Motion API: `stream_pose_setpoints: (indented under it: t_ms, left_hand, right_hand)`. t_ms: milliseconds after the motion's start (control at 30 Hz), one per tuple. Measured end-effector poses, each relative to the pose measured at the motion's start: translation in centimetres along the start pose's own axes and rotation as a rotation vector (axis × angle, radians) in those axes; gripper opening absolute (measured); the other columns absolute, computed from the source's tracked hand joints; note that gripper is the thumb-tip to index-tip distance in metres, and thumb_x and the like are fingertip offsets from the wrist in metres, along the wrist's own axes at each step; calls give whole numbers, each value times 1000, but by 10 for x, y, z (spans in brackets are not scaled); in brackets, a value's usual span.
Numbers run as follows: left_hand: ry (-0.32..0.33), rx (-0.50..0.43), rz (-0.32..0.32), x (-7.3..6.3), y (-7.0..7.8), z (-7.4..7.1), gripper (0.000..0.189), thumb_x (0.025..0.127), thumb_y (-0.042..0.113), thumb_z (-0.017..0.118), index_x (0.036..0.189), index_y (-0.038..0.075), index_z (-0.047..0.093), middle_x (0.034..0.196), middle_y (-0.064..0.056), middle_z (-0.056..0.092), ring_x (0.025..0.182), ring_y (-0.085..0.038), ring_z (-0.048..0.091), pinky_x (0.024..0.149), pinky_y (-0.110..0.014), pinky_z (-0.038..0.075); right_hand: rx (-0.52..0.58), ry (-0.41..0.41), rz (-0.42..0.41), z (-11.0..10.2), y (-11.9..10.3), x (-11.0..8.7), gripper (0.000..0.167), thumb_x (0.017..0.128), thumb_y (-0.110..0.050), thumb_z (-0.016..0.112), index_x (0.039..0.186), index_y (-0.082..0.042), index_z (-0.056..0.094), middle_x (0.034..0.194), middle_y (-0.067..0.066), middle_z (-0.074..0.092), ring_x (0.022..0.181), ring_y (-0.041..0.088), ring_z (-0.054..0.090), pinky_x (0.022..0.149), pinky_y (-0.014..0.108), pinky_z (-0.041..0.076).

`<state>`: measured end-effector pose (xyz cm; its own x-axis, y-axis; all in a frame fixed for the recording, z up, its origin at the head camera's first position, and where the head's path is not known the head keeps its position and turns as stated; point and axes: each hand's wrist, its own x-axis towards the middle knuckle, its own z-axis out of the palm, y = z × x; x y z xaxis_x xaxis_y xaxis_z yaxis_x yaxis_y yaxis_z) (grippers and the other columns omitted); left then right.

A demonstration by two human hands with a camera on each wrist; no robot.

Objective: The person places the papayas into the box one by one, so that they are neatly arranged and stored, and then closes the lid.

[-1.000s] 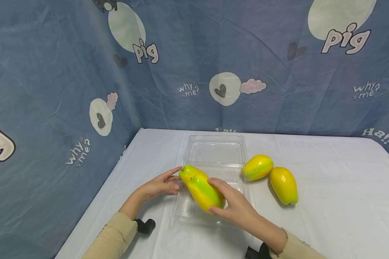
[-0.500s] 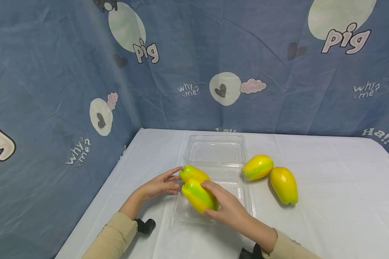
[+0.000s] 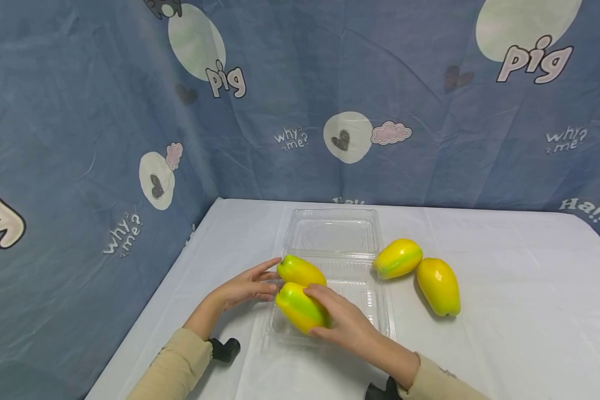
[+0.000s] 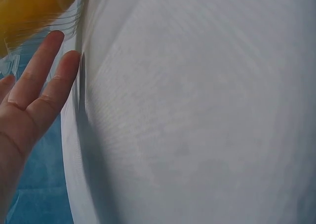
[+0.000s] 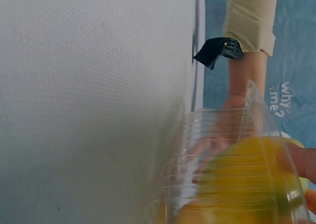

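Observation:
Near the middle of the table lies a clear plastic clamshell box [image 3: 380, 311], its lid [image 3: 332, 230] folded back behind it. One yellow-green papaya [image 3: 300, 269] lies in the left rear part of the base. In front of it, a second papaya [image 3: 300, 308] sits at the left front, gripped by my right hand [image 3: 347, 322] with thumb and fingers around its right end. My left hand [image 3: 247, 286] is at the box's left side, fingers extended. In the left wrist view its fingers [image 4: 57, 81] reach the ribbed plastic wall; exact contact is unclear.
Two more papayas, one lying at the box's right edge [image 3: 398, 259] and one farther right [image 3: 438, 287], rest on the white-clothed table [image 3: 520, 311]. A blue printed curtain [image 3: 420, 100] hangs behind and to the left of the table.
My right hand has moved the front papaya leftward and lower, from overlapping the rear papaya to lying in front of it. My left hand and the other papayas have stayed in place.

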<state>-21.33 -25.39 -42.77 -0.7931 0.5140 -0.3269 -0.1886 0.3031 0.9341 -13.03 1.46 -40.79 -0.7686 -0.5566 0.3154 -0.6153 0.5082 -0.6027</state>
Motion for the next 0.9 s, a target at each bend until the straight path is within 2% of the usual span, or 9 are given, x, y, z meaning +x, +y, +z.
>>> stream_pose_setpoints:
  t_ms: [300,467,900]
  left_hand:
    - [11,8,1,1,0,0,78,86,27,64,148,19,16,145,-22,28,119,-31,49,91,-39,48]
    - [7,4,12,1,-1,0,78,86,25,63,148,19,16,145,-23,28,119,-32,49,91,-39,48]
    - [-15,-8,22,2,-2,-1,79,86,25,64,148,17,14,145,-24,28,119,-30,50,92,-39,47]
  right_hand:
    - [18,13,-25,7,4,2,58,73,-15,76,124,-9,51,125,7,50,110,24,52,93,40,45]
    - [6,-1,-39,9,5,2,51,74,-16,75,120,-8,54,123,8,52,109,24,52,94,40,44]
    - [3,-25,-25,11,6,2,51,73,-12,75,120,-5,53,123,12,53,111,27,51,96,41,42]
